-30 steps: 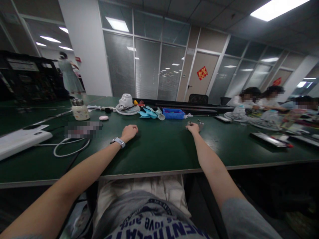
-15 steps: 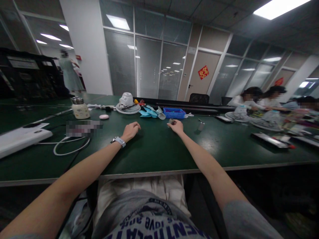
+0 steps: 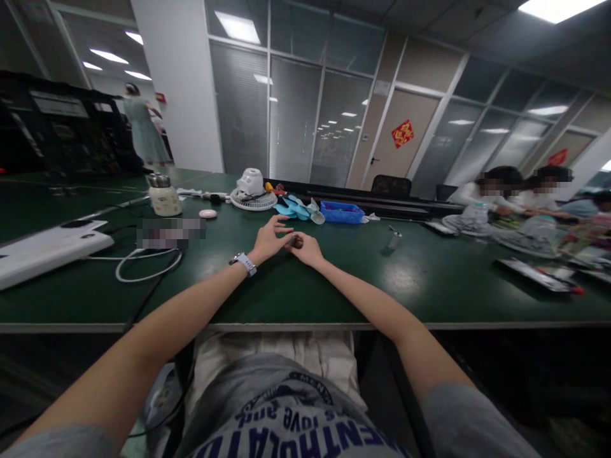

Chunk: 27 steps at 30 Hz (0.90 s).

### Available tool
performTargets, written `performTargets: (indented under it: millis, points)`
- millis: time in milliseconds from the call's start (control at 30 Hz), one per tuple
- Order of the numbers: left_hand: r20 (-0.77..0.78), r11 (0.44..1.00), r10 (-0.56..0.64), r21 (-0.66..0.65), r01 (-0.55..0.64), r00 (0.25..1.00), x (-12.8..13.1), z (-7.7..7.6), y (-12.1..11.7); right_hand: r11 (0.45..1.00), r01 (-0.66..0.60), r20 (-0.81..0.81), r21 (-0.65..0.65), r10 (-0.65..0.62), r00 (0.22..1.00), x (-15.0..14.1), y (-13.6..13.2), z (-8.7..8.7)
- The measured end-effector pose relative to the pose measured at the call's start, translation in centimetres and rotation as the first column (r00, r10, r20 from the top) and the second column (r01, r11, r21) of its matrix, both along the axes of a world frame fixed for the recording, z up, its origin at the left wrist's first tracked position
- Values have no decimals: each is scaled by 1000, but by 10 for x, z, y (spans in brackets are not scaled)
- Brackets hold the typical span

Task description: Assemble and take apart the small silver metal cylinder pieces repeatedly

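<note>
Over the middle of the table, my right hand [image 3: 308, 249] pinches a small dark, metallic-looking part [image 3: 298, 242] between thumb and fingers. Its exact kind is too small to make out. Close against it on the left is my left hand [image 3: 271, 240], wearing a watch, fingers apart and thumb reaching to the right hand's fingertips. Whether the thumb touches the part, I cannot tell. A small silver cylinder [image 3: 395, 240] with a thin pin on top stands to the right. Beyond my hands lie light-blue fan blades [image 3: 294, 207] and a blue basket [image 3: 342, 213].
A white fan body [image 3: 251, 184] rests on its round grille at the back. On the left are a cream bottle [image 3: 165, 198], a pink oval object [image 3: 207, 214], a white device [image 3: 52, 251] and a looped white cable [image 3: 147, 280]. Other people sit working at the far right.
My right hand has moved left with the small part, and my left hand has shifted right with its fingers spreading. The two hands now meet. The view has tilted slightly.
</note>
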<state>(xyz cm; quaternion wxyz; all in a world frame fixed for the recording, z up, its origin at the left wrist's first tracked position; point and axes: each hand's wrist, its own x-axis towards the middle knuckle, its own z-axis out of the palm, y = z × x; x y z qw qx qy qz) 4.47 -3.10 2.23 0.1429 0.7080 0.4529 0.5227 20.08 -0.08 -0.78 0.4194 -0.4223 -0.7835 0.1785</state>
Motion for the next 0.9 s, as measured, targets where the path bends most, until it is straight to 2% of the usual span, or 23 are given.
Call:
performTargets:
  millis: [167,300,433,600,667,767,833,900]
  points:
    - [40,998,35,-60,-32,999,0,6,-1,1000,-3,33,28,2,999,-1,-5,3]
    - [60,994,106,-33,-104,993,-3,9,0,1000,-3,-14,-20,3,1000,0,-7,4]
    - [12,982,181,-58,-180,983,-17,0,11,998,-3,-67,-69,-2,998,0,-5,0]
    - [-182,955,177,-204,-213,967,-31,-17,23,999,-1,-90,-54,-4,996,-1,1,-3]
    - [-225,952,139,-237,-193,964,-32,-19,24,998,64,-79,-24,-65,995,6,6,2]
    - [-240,949,105,-265,-169,965,-31,-18,23,961,275,-68,28,-273,960,37,18,15]
    - [-228,944,124,-273,-186,966,-31,-16,23,891,451,-52,53,-448,892,72,27,22]
    - [-220,935,158,-279,-218,963,-31,-15,23,791,608,-8,75,-609,793,112,32,27]
